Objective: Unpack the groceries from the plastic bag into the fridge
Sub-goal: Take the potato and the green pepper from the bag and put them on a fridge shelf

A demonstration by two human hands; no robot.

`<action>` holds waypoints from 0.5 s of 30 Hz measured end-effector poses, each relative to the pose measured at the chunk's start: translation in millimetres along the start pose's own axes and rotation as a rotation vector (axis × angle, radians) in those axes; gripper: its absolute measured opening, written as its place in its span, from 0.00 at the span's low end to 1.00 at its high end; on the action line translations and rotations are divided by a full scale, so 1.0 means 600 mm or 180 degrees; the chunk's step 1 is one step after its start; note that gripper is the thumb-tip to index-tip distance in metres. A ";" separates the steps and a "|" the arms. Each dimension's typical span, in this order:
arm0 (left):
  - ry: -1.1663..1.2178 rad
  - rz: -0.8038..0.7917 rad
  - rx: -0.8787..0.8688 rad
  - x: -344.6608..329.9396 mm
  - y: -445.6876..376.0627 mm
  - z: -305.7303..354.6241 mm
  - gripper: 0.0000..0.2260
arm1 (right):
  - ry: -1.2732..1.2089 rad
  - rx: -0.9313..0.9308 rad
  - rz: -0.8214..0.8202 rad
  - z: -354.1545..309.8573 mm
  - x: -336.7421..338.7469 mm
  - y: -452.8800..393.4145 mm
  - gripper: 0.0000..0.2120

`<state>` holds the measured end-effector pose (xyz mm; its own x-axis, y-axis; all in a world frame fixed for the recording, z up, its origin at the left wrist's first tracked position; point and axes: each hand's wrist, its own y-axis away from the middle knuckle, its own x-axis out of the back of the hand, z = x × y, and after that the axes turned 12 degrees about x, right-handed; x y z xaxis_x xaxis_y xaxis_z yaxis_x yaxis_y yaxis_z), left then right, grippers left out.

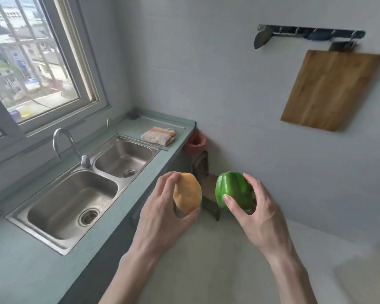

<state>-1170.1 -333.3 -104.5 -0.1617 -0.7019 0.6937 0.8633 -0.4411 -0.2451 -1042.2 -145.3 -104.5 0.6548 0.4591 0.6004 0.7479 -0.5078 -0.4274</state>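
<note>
A potato and a green pepper are held up side by side in the air, near the middle of the view, above the floor and just right of the counter's edge. The left hand grips the potato from the left, its fingers curled over the top and the thumb under the bottom. The right hand grips the pepper from the right, thumb pressed on its near face and fingers wrapped round the far side. The two vegetables are close but apart.

To the left, a grey-green counter carries a double steel sink with a curved tap at its far rim. A folded cloth lies on the far end of the counter. Beyond the sink is a window. On the right wall a wooden cutting board hangs from a metal hook rail. A pink-lined bin stands on the floor past the counter's far end.
</note>
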 end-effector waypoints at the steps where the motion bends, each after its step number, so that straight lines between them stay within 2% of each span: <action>1: 0.0039 -0.0038 -0.0022 -0.021 -0.006 0.017 0.35 | 0.0032 -0.0029 0.0047 0.019 0.019 -0.003 0.32; 15: 0.0297 -0.0478 -0.0591 -0.260 -0.083 0.224 0.35 | 0.0248 -0.0429 0.0706 0.230 0.212 -0.017 0.34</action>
<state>-1123.8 -126.6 -109.8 -0.3324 -0.6654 0.6684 0.7251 -0.6335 -0.2701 -951.9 18.8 -116.8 0.7868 0.2709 0.5546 0.5625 -0.6845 -0.4637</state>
